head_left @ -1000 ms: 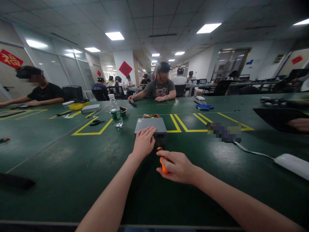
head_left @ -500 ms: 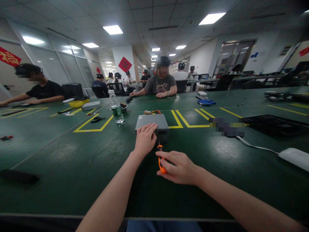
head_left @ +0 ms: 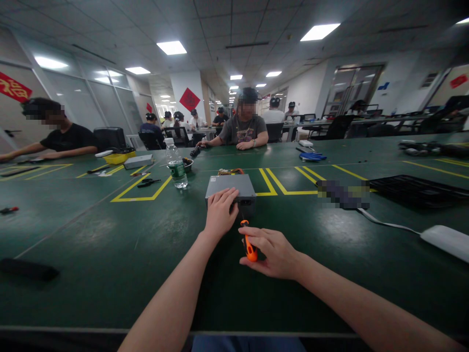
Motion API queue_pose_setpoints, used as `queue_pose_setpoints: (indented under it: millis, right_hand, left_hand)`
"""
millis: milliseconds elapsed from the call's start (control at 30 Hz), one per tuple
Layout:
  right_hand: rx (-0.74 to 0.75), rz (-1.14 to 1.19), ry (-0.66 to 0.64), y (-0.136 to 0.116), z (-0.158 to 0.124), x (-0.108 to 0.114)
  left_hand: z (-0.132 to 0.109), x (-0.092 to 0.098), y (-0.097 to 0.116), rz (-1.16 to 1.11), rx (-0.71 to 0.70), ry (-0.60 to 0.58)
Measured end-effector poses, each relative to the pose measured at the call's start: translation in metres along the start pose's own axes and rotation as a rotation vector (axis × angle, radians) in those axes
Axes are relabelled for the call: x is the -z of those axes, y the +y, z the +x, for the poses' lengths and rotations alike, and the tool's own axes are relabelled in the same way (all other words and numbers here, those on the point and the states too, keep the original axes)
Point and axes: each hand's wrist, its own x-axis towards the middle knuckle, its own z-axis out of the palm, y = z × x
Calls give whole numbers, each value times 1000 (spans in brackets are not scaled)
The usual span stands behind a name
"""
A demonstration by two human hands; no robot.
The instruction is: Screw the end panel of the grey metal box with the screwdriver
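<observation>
A grey metal computer power supply (head_left: 232, 184) sits on the green table before me, its socket side facing my way. My left hand (head_left: 222, 211) grips its front edge, with the fingers laid over the top and the thumb down the front face. Between the thumb and fingers of my right hand (head_left: 269, 252) is an orange and black screwdriver (head_left: 250, 247). The dark shaft points away from me at the lower front of the power supply; I cannot make out whether its tip sits in a screw. Coloured cables (head_left: 230, 171) bunch behind the box.
A water bottle (head_left: 177, 166) and a small bowl (head_left: 187, 165) stand left of the box. To the right lie a black tray (head_left: 421, 189), a white power strip (head_left: 447, 240) and blue gloves (head_left: 311, 156). A person (head_left: 245, 124) sits opposite.
The screwdriver handle has tilted and shifted slightly right, and the fingers of my right hand have moved around it. My left hand stays on the power supply.
</observation>
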Motion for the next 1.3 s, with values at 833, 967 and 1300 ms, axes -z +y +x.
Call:
queue_pose_setpoints:
  millis: [833,967,1300]
  right_hand:
    - [97,-259,-13,19,0,-8]
    - [145,-308,0,17,5,-8]
    - [269,-495,6,8,9,0]
  left_hand:
    - [-1,-1,0,6,-1,23]
    - [-1,-2,0,22,-5,29]
    - [-1,-5,-1,51,-26,49]
